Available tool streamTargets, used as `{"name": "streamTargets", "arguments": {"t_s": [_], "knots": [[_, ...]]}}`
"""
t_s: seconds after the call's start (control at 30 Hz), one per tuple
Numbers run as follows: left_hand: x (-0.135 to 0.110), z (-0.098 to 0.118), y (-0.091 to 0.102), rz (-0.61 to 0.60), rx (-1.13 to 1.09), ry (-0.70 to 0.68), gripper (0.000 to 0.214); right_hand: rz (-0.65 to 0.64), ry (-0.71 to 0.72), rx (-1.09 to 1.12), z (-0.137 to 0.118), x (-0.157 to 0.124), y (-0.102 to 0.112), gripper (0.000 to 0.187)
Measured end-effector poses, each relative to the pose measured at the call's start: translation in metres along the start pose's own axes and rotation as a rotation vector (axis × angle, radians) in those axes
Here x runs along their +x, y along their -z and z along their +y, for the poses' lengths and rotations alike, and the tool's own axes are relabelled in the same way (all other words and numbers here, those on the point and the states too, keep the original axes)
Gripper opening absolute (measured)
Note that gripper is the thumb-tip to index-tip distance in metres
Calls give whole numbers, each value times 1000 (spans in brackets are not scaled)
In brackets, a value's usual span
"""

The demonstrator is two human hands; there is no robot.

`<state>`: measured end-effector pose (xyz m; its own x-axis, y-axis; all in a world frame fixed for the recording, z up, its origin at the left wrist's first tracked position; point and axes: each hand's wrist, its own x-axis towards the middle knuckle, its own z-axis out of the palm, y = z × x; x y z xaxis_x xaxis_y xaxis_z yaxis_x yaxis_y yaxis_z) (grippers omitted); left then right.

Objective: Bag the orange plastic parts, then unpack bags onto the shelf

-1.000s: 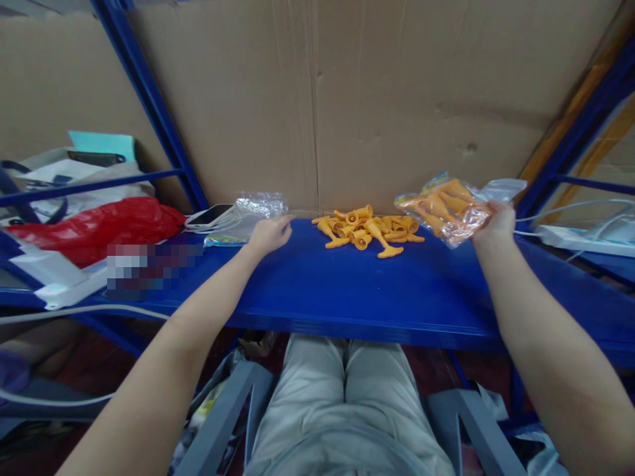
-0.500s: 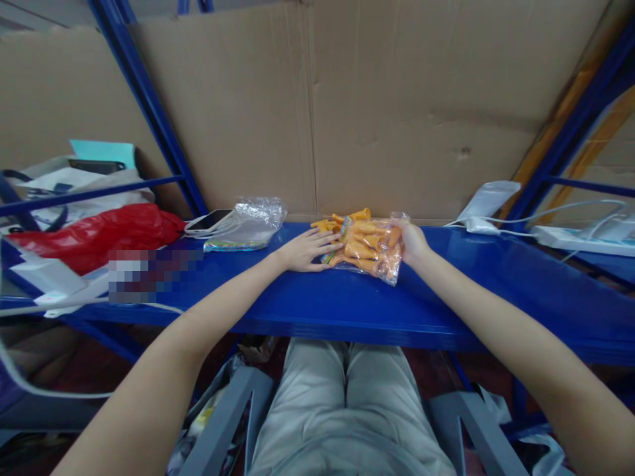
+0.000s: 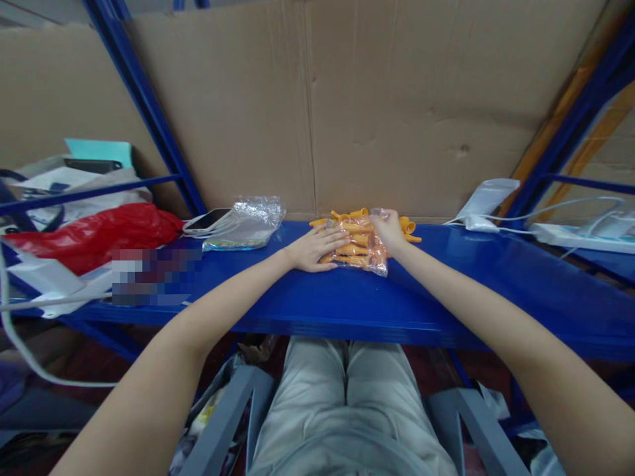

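On the blue table in front of me lies a clear plastic bag (image 3: 380, 259) with several orange-yellow plastic pieces (image 3: 358, 240) in and around it. The pieces look like small hollow cones or horns; their exact kind is too small to tell. My left hand (image 3: 317, 248) lies flat across the left side of the bag, fingers stretched out. With closed fingers, my right hand (image 3: 388, 229) grips the bag near its right end. Some orange-yellow pieces (image 3: 409, 228) show outside the bag, just right of that hand, and others poke out behind it.
The blue table (image 3: 317, 301) meets a cardboard wall (image 3: 421, 112) at the back. To the left lie a packet of clear plastic bags (image 3: 260, 225), a phone (image 3: 211, 220) and a red plastic bag (image 3: 109, 235). A white power strip (image 3: 585, 238) with cables sits at right.
My right hand has moved left, drawing the bag's right end with it. Orange-yellow pieces now show to the right of that hand. My left hand has hardly moved.
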<state>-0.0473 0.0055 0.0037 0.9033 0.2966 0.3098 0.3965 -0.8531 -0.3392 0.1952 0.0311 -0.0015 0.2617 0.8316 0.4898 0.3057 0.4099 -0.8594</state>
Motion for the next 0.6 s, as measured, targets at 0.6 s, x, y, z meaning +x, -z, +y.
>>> {"name": "streamTargets", "arguments": {"t_s": [0.6], "knots": [[65, -16, 25, -237, -292, 159, 35, -142, 20, -249, -10, 21, -24, 13]]}}
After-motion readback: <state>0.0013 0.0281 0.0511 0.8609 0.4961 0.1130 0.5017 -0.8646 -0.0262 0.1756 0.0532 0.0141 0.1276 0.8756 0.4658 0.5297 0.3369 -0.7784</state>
